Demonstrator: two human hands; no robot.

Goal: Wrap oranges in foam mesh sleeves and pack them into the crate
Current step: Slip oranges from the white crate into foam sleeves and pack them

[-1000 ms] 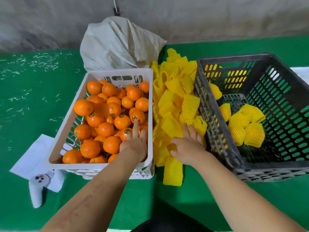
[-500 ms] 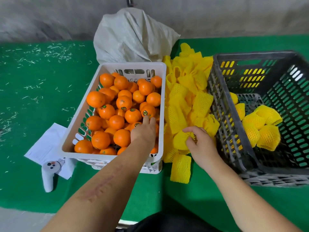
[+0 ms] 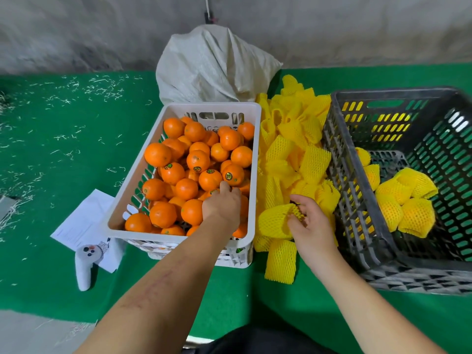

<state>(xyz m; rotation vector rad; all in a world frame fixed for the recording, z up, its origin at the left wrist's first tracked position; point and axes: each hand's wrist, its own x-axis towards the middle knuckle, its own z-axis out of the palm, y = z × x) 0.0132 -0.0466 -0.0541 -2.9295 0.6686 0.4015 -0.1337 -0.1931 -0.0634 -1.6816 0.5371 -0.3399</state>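
Green matting covers the bench (image 3: pixel 63 139). Nearest me, I see the left hand (image 3: pixel 222 205) reaching into the white crate (image 3: pixel 132 190), fingers curled over an orange (image 3: pixel 214 192). Just right, the right hand (image 3: pixel 310 223) pinches a yellow foam sleeve (image 3: pixel 274 223) from the sleeve pile (image 3: pixel 293 139). Farther right, wrapped oranges (image 3: pixel 406 198) sit inside the grey crate (image 3: pixel 357 226). A white sack (image 3: pixel 214 67) slumps behind.

Green felt-like surface (image 3: pixel 63 154), littered with pale straw-like scraps toward the far left. Resting on it: white crate (image 3: pixel 132 192) of oranges; pile of yellow foam sleeves (image 3: pixel 293 149) just right of it; dark grey crate (image 3: pixel 344 200) beside the pile; grey-white sack (image 3: pixel 212 67) behind; paper sheet (image 3: pixel 84 223) and white controller (image 3: pixel 85 264) near left.
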